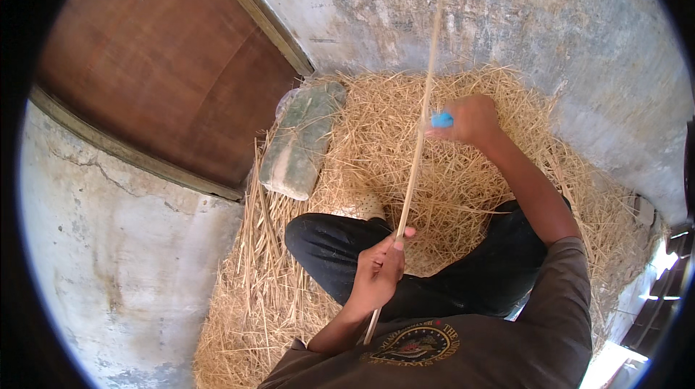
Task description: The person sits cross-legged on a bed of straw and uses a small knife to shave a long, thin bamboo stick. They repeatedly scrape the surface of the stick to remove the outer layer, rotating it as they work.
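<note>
A long, thin, straw-coloured stalk (415,179) runs up from my lap, tilted slightly right, its far end blurred against the wall. My left hand (380,267) is closed around its lower part, thumb against it. Higher up, my right hand (472,119) is curled beside the stalk and smeared by motion. A small blue thing (441,119) shows at its fingertips, close to the stalk. Whether it is gripped or wrapped around a finger, I cannot tell. Anything else within the right fingers is hidden.
Loose straw shavings (463,179) cover the floor around my crossed legs. Longer stalks (271,266) lie at the left, beside a greenish stone-like block (304,139). A brown door panel (159,63) stands far left, and a stained wall (608,63) rises ahead and right.
</note>
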Demonstrator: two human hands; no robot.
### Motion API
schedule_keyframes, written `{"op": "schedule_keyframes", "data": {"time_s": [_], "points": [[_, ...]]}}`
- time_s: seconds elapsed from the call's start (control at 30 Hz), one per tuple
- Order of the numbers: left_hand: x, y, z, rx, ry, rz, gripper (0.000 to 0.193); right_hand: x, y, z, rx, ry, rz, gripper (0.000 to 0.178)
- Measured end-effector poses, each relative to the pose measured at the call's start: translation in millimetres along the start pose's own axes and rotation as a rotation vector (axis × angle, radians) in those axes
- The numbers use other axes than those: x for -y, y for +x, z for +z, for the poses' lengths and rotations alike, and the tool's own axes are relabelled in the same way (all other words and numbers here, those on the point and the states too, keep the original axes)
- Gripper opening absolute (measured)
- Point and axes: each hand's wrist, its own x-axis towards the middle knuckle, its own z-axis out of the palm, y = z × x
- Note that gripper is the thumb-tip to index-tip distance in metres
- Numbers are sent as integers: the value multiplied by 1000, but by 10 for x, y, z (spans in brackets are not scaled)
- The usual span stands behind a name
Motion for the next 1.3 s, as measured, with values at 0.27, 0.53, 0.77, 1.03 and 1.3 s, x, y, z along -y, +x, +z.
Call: {"op": "schedule_keyframes", "data": {"time_s": [0.27, 0.53, 0.77, 1.03, 1.3], "points": [[-19, -167, -202, -44, -229, -12, 34, -634, -93, -96, -187, 480, 495, 76], [-37, -152, -68, 89, -313, -16, 34, 309, -601, -205, -341, 431, -168, 65], [47, -255, -6, 67, -155, -14, 33, 127, -378, 8, -547, 22, -42, 61], [129, -479, -187, 33, -223, -94, 30, -1225, -104, 53, -365, 508, 613, 69], [-59, 47, -49, -2, -280, -13, 28, 550, -842, -164, -152, 546, -319, 62]]}}
